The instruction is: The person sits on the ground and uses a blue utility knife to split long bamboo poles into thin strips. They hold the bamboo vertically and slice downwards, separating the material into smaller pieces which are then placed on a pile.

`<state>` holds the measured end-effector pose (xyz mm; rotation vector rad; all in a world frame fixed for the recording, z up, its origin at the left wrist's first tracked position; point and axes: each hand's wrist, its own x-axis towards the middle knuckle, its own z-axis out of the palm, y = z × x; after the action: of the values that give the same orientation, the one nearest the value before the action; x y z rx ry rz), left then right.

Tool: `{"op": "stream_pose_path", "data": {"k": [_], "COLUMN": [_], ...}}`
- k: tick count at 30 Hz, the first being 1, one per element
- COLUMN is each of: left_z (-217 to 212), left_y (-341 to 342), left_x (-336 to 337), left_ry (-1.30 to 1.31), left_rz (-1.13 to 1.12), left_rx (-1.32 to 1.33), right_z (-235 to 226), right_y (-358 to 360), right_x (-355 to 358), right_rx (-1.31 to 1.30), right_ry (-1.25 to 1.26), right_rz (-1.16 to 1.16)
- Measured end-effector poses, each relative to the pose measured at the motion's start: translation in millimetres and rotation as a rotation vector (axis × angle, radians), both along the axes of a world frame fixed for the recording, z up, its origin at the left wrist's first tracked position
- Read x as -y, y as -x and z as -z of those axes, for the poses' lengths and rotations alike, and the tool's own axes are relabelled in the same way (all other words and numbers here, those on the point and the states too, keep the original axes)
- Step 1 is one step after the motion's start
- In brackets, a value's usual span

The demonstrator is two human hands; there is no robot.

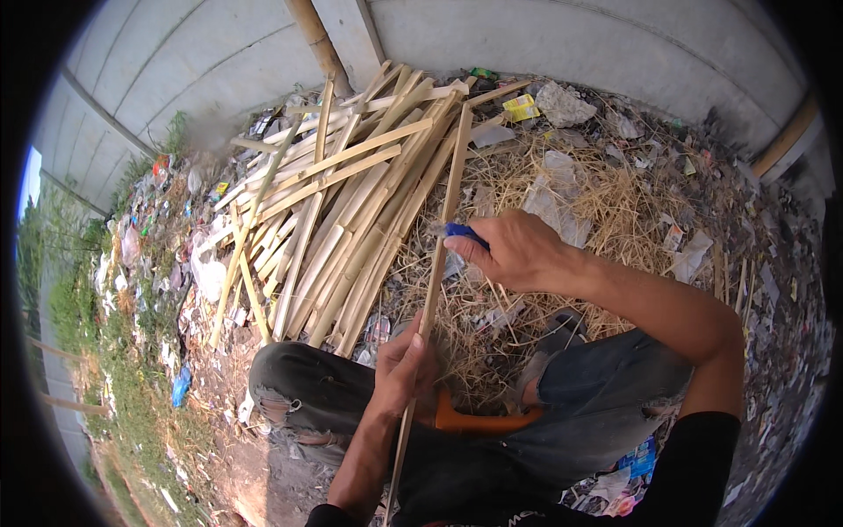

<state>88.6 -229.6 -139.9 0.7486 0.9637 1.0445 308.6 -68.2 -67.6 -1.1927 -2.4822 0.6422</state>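
A long, narrow bamboo strip (450, 198) slants from my lap up toward the pile, its far end beside the other pieces. My left hand (407, 360) is closed around its lower part, just above my lap. My right hand (514, 250) grips a blue-handled tool (464, 233) against the strip's upper half. The tool's working end is small and blurred, so its exact kind is unclear. Past my left knee lies a heap of split bamboo strips (351, 202), several of them crossing over the rest.
A grey concrete panel wall (580, 44) stands behind the heap, with a bamboo pole (318, 39) leaning there. Dry straw (628, 202) and scattered litter cover the ground at right. Between my legs sits an orange object (483, 423). Green weeds (110, 307) grow at left.
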Motion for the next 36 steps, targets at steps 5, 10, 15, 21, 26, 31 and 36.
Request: {"op": "stream_pose_path", "data": {"k": [5, 10, 15, 21, 26, 31, 36], "left_z": [4, 10, 6, 7, 3, 12, 9], "left_y": [3, 4, 5, -1, -2, -1, -6], "left_x": [9, -1, 16, 12, 8, 6, 5], "left_ry": [-0.022, -0.059, -0.045, -0.128, -0.102, -0.074, -0.084], "left_rz": [0.064, 0.004, 0.095, 0.152, 0.105, 0.047, 0.08], "left_rx": [-0.041, -0.036, -0.068, -0.137, -0.194, -0.051, -0.131], "right_z": [-12, 9, 13, 34, 11, -12, -32], "right_y": [-30, 12, -49, -170, -149, -112, -77], "right_x": [-27, 37, -76, -124, -93, -62, -36], "right_rx": [-0.023, 0.171, -0.017, -0.43, -0.514, -0.367, -0.228], "right_ry": [0.065, 0.073, -0.018, 0.03, 0.127, -0.069, -0.093], "right_rz": [0.083, -0.262, 0.306, 0.783, 0.596, 0.32, 0.206]}}
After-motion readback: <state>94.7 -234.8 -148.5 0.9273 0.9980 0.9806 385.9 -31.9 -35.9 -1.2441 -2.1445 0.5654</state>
